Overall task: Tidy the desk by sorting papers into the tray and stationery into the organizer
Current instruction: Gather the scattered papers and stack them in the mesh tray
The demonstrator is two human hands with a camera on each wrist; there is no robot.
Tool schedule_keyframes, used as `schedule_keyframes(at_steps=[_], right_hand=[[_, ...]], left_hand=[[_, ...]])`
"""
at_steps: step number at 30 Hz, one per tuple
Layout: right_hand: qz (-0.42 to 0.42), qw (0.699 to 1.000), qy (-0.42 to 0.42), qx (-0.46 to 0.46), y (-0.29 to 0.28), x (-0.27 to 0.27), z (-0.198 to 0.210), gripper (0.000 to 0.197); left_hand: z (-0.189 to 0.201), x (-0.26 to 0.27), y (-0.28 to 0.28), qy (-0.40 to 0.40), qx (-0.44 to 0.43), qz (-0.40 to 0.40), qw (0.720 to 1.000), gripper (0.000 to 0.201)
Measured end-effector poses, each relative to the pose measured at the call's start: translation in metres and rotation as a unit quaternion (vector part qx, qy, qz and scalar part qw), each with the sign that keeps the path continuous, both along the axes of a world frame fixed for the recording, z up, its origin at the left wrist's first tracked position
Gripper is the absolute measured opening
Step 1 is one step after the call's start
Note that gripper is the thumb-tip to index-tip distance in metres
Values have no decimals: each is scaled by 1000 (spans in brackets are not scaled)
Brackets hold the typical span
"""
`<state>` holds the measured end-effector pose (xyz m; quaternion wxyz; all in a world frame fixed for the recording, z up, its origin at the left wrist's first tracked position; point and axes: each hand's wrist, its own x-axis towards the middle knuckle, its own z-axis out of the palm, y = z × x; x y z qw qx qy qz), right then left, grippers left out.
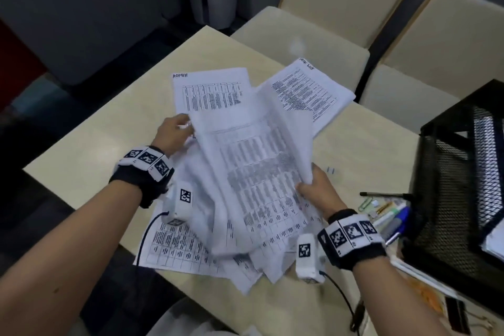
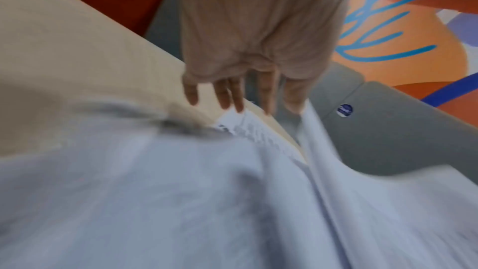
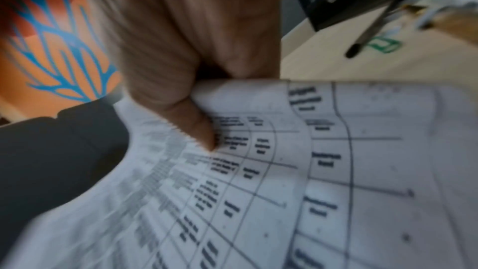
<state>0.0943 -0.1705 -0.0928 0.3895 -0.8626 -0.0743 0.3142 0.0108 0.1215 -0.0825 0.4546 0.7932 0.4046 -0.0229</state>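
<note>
Pointing lengthwise away, seemingly, papers in right hand.

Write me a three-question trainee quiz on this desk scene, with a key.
1. True or false: the right hand pinches the lifted papers.
2. Where do the pens lie? A) on the table beside the black mesh rack B) inside that rack C) under the papers.
3. Which hand's fingers lie straight against a paper edge?
Key: 1 true; 2 A; 3 the left hand.
</note>
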Motion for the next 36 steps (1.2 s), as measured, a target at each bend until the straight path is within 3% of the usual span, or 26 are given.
schedule_keyframes(at_steps=[2, 4, 6, 9, 11, 13, 15, 17, 20, 23, 26, 28, 32, 34, 36], right_hand=[[-81, 997, -12, -8, -14, -10, -11, 34], [-133, 991, 17, -6, -17, -27, -23, 30], [-145, 988, 49, 17, -5, -50, -28, 34], [-98, 992, 79, 13, 21, -76, -30, 28], [-47, 995, 88, -10, 31, -76, -30, 24], [-41, 996, 76, -7, 31, -60, -30, 36], [-99, 995, 15, -25, 30, -28, -25, 54], [-152, 984, -47, -75, 34, 14, -13, 59], [-192, 974, -34, -119, 42, 74, -1, 66], [-177, 964, -27, -196, 56, 105, -11, 71], [-159, 946, -66, -275, 73, 112, -17, 78], [-148, 949, -73, -270, 83, 112, -18, 71], [-57, 960, -80, -262, 93, 108, -20, 35], [-24, 965, -87, -246, 99, 96, -20, 24], [16, 970, -102, -220, 105, 82, -20, 19]], left_hand=[[-13, -11, 6, 72, 12, 73, 995, 60], [-19, -21, -2, 170, 26, 71, 983, 91], [-19, -25, -19, 197, 20, 41, 979, 115], [-15, -22, -47, 192, -22, 28, 981, 114], [-16, -21, -56, 193, 5, 19, 981, 101], [-21, -20, -53, 193, 31, 15, 981, 77], [-21, -21, -44, 219, 44, -31, 974, 64], [-17, -20, -37, 261, 42, -83, 961, 67], [-13, -8, -19, 286, 51, -100, 952, 98], [-6, 18, 3, 243, 96, -31, 965, 100], [-3, 38, 8, 249, 93, 11, 964, 95], [-9, 48, -1, 260, 117, 6, 958, 92], [-23, 71, -18, 223, 111, 53, 967, 70], [-18, 87, -20, 179, 36, 70, 981, 72], [-8, 100, -17, 126, -65, 69, 987, 92]])
